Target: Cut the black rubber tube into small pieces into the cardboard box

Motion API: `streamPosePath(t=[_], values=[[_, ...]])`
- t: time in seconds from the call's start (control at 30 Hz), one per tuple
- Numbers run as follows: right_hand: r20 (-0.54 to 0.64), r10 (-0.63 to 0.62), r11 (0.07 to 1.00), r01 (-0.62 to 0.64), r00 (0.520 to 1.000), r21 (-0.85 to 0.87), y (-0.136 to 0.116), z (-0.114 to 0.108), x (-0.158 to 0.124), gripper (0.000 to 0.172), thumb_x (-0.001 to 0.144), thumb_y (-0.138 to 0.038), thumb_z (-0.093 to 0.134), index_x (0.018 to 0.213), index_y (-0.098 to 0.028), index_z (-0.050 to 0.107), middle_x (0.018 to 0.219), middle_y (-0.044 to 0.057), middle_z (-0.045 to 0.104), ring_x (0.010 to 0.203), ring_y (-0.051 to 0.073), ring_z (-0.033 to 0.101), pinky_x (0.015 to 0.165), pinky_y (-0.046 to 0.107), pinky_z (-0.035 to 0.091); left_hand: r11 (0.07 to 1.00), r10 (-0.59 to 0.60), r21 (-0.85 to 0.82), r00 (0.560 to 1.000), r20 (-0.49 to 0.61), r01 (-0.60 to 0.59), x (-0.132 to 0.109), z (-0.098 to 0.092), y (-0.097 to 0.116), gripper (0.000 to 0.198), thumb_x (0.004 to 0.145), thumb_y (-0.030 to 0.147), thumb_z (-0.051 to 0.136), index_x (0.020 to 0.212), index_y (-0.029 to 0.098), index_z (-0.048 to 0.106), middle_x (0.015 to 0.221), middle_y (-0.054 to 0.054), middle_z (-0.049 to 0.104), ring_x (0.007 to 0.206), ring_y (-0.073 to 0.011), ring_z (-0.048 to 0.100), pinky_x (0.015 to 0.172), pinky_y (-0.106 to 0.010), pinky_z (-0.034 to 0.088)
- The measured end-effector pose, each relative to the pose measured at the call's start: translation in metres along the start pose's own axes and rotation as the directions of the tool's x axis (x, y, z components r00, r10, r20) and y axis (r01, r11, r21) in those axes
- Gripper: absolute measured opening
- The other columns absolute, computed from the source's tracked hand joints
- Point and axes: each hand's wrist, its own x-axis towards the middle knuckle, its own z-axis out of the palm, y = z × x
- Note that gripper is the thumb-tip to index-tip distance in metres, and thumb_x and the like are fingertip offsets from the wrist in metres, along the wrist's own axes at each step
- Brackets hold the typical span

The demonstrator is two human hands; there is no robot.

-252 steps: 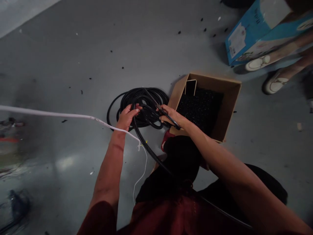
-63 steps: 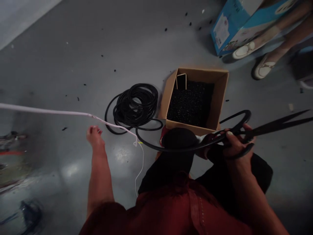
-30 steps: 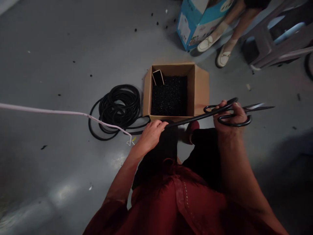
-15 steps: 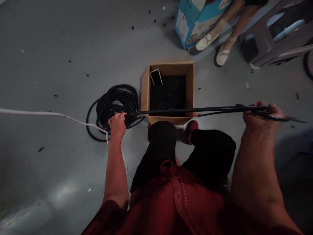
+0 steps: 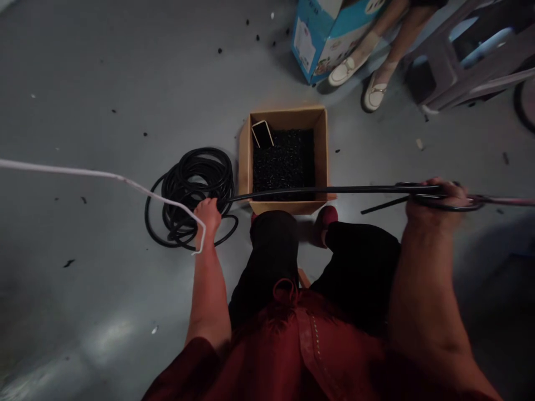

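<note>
Left hand [image 5: 212, 214]: fingers curled on black tube [image 5: 309, 190]. Right hand [image 5: 428, 214]: fingers closed round tube plus scissors [image 5: 460, 209]. Tube spans above carton's [image 5: 288, 208] near edge, hands spread, apparently for tension.

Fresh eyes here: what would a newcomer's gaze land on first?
Probably the black tubing, running from beside the left hand to the right hand, above the near side of an open cardboard box of small black pieces. The right hand also holds scissors, pointing right. Left of the box, a black coil lies on the floor.
</note>
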Motion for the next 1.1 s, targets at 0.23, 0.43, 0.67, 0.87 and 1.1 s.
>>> streamPosePath(t=[0.23, 0.43, 0.67, 0.87, 1.1], values=[[0.449, -0.029, 0.993, 0.076, 0.893, -0.087, 0.033, 0.027, -0.08, 0.041, 0.074, 0.001, 0.039, 0.104, -0.027, 0.043, 0.07, -0.006, 0.058, 0.06, 0.011, 0.06, 0.054, 0.022, 0.048, 0.695, 0.651, -0.327, 0.753, -0.093, -0.641, -0.049, -0.026, 0.184, 0.048, 0.097, 0.038, 0.039, 0.137, 0.013, 0.044, 0.139, -0.011, 0.052, 0.128, -0.0203, 0.048, 0.107, -0.034, 0.036], [0.522, 0.132, 0.989, -0.073, 0.843, -0.132, 0.03, 0.029, -0.118, 0.027, 0.069, -0.005, 0.046, 0.089, -0.022, 0.048, 0.073, -0.001, 0.061, 0.063, 0.013, 0.061, 0.06, 0.026, 0.051, 0.649, 0.754, -0.114, 0.656, -0.034, -0.752, -0.071, -0.033, 0.237, 0.036, 0.098, 0.029, 0.038, 0.13, 0.017, 0.048, 0.111, -0.01, 0.066, 0.099, -0.0222, 0.061, 0.081, -0.033, 0.045], [0.423, 0.231, 0.972, -0.221, 0.876, -0.073, 0.016, 0.042, -0.082, 0.014, 0.076, -0.008, 0.041, 0.078, -0.019, 0.049, 0.067, -0.002, 0.054, 0.06, 0.012, 0.057, 0.06, 0.027, 0.05, 0.791, 0.601, 0.139, 0.799, 0.009, -0.596, -0.025, -0.052, 0.164, 0.024, 0.095, 0.022, 0.04, 0.106, 0.019, 0.061, 0.102, -0.01, 0.066, 0.101, -0.0256, 0.054, 0.083, -0.037, 0.038], [0.457, 0.299, 0.954, -0.271, 0.838, -0.127, 0.032, 0.046, -0.091, 0.015, 0.076, -0.008, 0.044, 0.082, -0.02, 0.05, 0.067, -0.002, 0.057, 0.063, 0.015, 0.061, 0.061, 0.03, 0.053, 0.899, 0.387, 0.218, 0.922, 0.013, -0.38, 0.01, -0.052, 0.111, 0.026, 0.094, 0.023, 0.04, 0.107, 0.018, 0.061, 0.11, -0.012, 0.065, 0.108, -0.0312, 0.052, 0.085, -0.041, 0.039], [0.5, 0.428, 0.901, -0.395, 0.753, -0.177, 0.048, 0.054, -0.069, 0.007, 0.078, -0.016, 0.055, 0.078, -0.02, 0.049, 0.074, -0.002, 0.062, 0.073, 0.014, 0.066, 0.062, 0.028, 0.058, 0.931, 0.204, 0.289, 0.974, 0.099, -0.224, 0.023, -0.047, 0.076, 0.029, 0.093, 0.026, 0.041, 0.114, 0.018, 0.059, 0.116, -0.013, 0.064, 0.11, -0.0319, 0.054, 0.087, -0.043, 0.044]])
